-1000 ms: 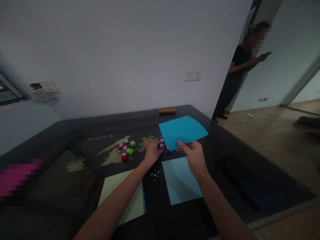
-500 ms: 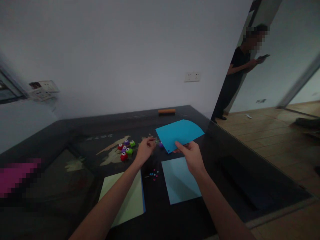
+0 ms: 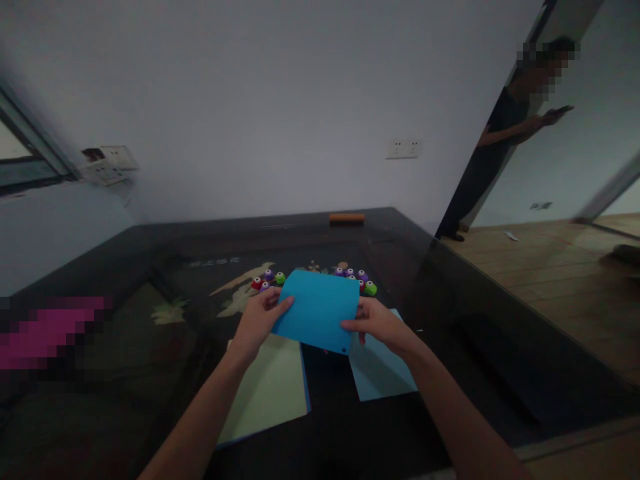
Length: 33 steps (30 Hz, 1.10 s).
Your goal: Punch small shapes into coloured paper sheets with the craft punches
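Observation:
A bright blue sheet of paper (image 3: 317, 307) is held up above the dark table, with a small dark dot near its lower right corner. My left hand (image 3: 257, 320) pinches its left edge, thumb on the front face. On the right edge, my right hand (image 3: 380, 323) grips it between thumb and fingers. Below on the left lies a pale yellow-green sheet (image 3: 270, 393) with a blue edge under it. A light blue sheet (image 3: 383, 370) rests below my right hand, partly covered by it. The blue paper hides most of the tiny coloured bits on the table.
Small red, purple and green eye-topped pieces (image 3: 269, 275) sit behind the paper at left, and a similar group (image 3: 350, 273) at right. An orange-brown bar (image 3: 347, 219) lies at the table's back edge. Beyond the table at right, a person (image 3: 505, 127) stands holding a phone.
The blue paper has come left and nearer, and its tilt has changed. My left hand, free before, now grips its left edge. The right group of pieces has come into view.

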Tool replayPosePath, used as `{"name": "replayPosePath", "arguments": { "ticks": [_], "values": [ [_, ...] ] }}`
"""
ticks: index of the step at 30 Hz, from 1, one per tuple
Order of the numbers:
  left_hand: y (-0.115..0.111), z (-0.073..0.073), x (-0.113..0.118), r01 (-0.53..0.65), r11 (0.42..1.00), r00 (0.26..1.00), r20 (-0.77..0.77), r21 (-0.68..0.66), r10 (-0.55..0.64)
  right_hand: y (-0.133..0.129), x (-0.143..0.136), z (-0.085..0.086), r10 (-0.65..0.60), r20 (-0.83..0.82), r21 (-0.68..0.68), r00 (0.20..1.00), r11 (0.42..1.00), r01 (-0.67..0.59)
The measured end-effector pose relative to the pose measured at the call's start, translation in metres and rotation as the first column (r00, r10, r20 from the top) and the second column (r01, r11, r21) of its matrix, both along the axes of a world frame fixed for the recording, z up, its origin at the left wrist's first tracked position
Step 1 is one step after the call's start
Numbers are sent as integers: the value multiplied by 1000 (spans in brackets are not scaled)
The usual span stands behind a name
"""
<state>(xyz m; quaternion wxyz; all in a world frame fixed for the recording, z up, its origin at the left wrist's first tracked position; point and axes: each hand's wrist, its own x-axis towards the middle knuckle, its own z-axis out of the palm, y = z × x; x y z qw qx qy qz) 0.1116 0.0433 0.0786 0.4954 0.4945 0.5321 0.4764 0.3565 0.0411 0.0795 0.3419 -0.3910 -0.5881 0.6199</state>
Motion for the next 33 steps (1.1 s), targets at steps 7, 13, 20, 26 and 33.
{"name": "replayPosePath", "arguments": {
  "ticks": [7, 13, 20, 26, 33],
  "values": [
    [-3, 0, -4, -34, 994, 993, -109, 101, 45, 8, -1, -10, -205, 30, 32, 978, 978, 204],
    [-4, -4, -1, 47, 993, 992, -122, 106, -34, 15, 4, -17, -331, 12, 95, 943, 940, 329],
    [-6, -5, 6, 68, 985, 990, -130, 161, -47, 14, 10, -11, -382, -7, 158, 924, 912, 379],
    [-16, -4, 28, 68, 968, 988, -152, 241, -32, 6, 35, -11, -492, 17, 184, 870, 857, 481],
    [-31, -18, 78, 278, 946, 915, -346, 165, -209, -23, 87, -21, -545, 116, 248, 831, 826, 507]
  ]
}}
